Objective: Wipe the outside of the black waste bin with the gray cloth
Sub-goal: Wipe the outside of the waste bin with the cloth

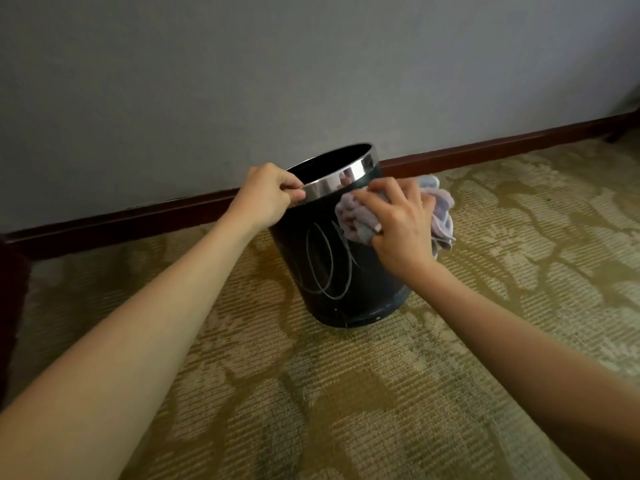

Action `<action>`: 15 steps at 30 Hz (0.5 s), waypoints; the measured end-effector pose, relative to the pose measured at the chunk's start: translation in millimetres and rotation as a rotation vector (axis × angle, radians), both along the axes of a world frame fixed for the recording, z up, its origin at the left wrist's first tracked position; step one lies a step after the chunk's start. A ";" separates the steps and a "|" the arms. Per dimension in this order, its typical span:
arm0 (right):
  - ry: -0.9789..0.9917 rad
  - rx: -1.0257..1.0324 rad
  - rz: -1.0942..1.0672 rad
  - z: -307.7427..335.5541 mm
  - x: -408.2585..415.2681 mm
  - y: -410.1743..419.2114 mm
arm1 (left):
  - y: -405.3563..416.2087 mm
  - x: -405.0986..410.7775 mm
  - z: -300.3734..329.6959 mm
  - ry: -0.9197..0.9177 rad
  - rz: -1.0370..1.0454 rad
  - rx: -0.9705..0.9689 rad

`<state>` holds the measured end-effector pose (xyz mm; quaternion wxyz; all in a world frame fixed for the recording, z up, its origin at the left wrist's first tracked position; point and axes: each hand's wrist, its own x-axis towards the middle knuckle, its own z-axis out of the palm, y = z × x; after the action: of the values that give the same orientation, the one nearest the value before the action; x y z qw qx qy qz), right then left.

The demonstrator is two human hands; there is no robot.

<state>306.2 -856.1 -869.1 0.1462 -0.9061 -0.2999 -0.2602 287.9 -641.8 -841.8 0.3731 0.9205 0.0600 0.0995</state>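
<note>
- While the black waste bin (332, 268) stands on the carpet (381, 393), it leans a little, with its top tipped away toward the wall (311, 64).
- Its inside looks dark, and I cannot tell if anything is in it.
- A shiny silver ring (346, 176) runs round the top of the bin, and pale loopy lines show on its near side.
- The left hand (266, 197) holds the ring at the bin's left edge, with its fingers curled over the rim.
- The right hand (398, 220) presses the gray cloth (440, 209) on the upper right side of the bin, fingers spread and bent over the bunched cloth.
- Some of the cloth sticks out behind the hand, to the right of the bin.
- The carpet is yellow-green with a wavy pattern.
- A dark red baseboard (138, 220) runs along the bottom of the gray wall, just behind the bin.
- Open carpet lies in front of the bin and to its right.
- Something dark (10, 306) stands far to the left of the bin, at the edge of the view.
</note>
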 end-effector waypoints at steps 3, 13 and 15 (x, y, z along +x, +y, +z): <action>-0.048 -0.061 0.025 -6.0 -3.9 3.2 | 3.4 0.4 -3.3 -0.005 0.029 -0.040; -0.029 -0.507 0.151 -75.6 -42.8 -58.9 | 19.7 -1.3 -6.8 0.031 0.085 -0.125; 0.009 -0.482 0.181 -67.3 -39.7 -57.5 | 18.2 -2.1 -7.3 0.037 0.082 -0.124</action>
<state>266.5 -913.5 -936.4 -0.0498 -0.8854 -0.4324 -0.1628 285.8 -623.6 -849.1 0.4239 0.8940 0.1106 0.0937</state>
